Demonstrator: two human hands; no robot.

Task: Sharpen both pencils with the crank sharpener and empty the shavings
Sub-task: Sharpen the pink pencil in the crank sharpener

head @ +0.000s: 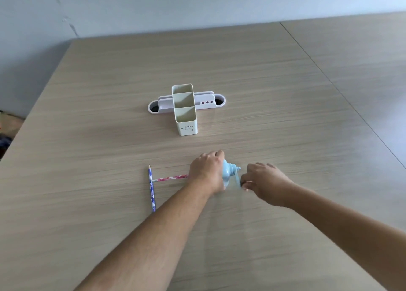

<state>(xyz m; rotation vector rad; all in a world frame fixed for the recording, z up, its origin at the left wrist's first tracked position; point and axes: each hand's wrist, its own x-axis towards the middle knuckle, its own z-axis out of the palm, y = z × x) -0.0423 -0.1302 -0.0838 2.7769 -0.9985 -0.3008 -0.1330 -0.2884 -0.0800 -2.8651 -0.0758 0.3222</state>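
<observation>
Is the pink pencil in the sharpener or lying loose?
In. The pink pencil runs level to the blue sharpener, its end hidden under the left hand; the right hand grips the crank.

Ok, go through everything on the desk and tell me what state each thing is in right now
Left hand: closed over the sharpener body.
Right hand: gripping the crank handle.
Crank sharpener: standing on the table, pink pencil inserted.
Pink pencil: horizontal, one end in the sharpener.
Blue pencil: lying loose on the table, tip pointed.
Pen holder: upright, its visible compartments empty.
</observation>
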